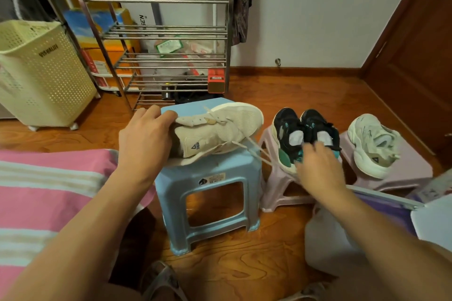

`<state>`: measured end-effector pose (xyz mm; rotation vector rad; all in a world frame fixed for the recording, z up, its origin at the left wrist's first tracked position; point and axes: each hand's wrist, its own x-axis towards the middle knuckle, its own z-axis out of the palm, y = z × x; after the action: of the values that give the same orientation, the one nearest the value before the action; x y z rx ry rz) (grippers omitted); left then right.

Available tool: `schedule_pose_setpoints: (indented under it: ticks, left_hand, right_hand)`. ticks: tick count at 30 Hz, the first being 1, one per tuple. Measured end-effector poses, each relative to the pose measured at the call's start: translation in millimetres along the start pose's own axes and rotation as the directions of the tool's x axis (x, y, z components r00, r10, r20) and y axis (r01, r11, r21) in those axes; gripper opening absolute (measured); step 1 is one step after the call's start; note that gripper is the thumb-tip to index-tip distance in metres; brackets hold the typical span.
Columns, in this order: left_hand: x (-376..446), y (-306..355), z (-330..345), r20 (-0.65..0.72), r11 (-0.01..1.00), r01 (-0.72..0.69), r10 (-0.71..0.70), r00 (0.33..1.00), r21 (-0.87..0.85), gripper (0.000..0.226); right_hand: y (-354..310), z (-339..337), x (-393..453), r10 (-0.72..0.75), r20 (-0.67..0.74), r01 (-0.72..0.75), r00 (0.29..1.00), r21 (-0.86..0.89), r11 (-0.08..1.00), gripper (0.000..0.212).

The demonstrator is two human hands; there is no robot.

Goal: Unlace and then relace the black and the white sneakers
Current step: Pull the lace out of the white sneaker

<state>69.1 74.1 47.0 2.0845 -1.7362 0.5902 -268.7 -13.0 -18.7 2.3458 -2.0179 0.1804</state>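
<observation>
A white sneaker (220, 129) lies on its side on a blue stool (208, 178), toe pointing right. My left hand (144, 139) grips its heel end. Two strands of its white lace (259, 151) run taut from the eyelets down to my right hand (318, 166). That hand is blurred and hovers over the heels of the black sneakers (291, 127), which stand as a pair on a pink stool (276, 186). It seems to pinch the lace ends underneath. The other white sneaker (371, 144) sits on a lilac stool (411, 168) at the right.
A metal shoe rack (159, 32) stands behind the stools, with a cream laundry basket (41, 73) to its left. A pink striped cloth (49, 190) covers the surface at my left. A brown door (420, 56) is at the right, and a white bag (327, 239) lies on the wooden floor.
</observation>
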Motion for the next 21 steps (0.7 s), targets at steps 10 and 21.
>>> schedule_pose_setpoints:
  ticks: [10, 21]
  left_hand:
    - [-5, -2, 2, -0.024, 1.000, -0.017, 0.016, 1.000, -0.025, 0.021]
    - [-5, 5, 1, 0.004, 0.996, -0.088, 0.088, 0.996, -0.013, 0.022]
  right_hand:
    - [-117, -34, 23, -0.530, -0.158, 0.512, 0.833, -0.141, 0.847, 0.011]
    - [4, -14, 30, 0.010, -0.018, -0.008, 1.000, 0.093, 0.996, 0.033]
